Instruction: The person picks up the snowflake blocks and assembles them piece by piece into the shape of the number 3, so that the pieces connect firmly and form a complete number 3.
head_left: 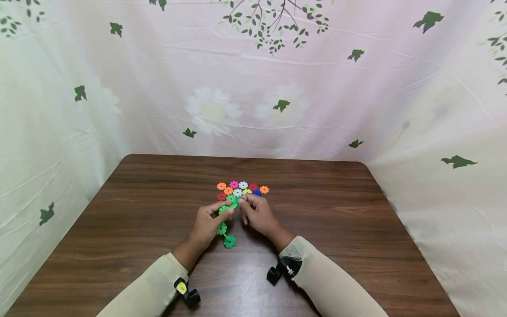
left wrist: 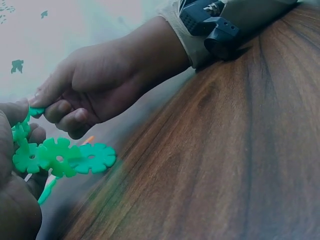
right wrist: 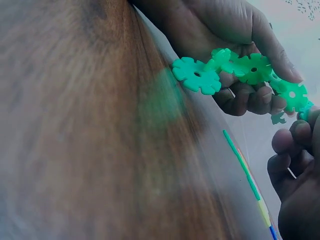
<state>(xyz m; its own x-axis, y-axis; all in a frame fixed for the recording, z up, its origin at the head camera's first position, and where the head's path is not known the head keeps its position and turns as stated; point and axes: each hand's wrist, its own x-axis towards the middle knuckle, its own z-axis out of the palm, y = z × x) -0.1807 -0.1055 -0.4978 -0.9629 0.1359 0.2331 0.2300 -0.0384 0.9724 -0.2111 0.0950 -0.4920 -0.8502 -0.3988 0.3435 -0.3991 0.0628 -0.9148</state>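
Note:
A chain of linked green notched plastic discs (head_left: 229, 241) hangs from my left hand (head_left: 207, 225) toward the near side of the table. My left thumb and fingers grip its upper part. The right hand (head_left: 259, 215) faces it, and its thumb and index finger pinch a green disc (left wrist: 36, 111) at the chain's upper end, close beside the left fingertips. In the right wrist view several joined discs (right wrist: 254, 70) lie across the left palm, set at angles to one another. The left fingers partly cover the middle of the chain.
Just beyond the hands, loose notched discs lie flat on the brown wooden table (head_left: 317, 211): orange (head_left: 264, 189), pink (head_left: 234, 184), white (head_left: 243, 185), red (head_left: 221, 197), blue (head_left: 257, 193) and yellow. A patterned curtain (head_left: 253, 79) surrounds the table's back and sides.

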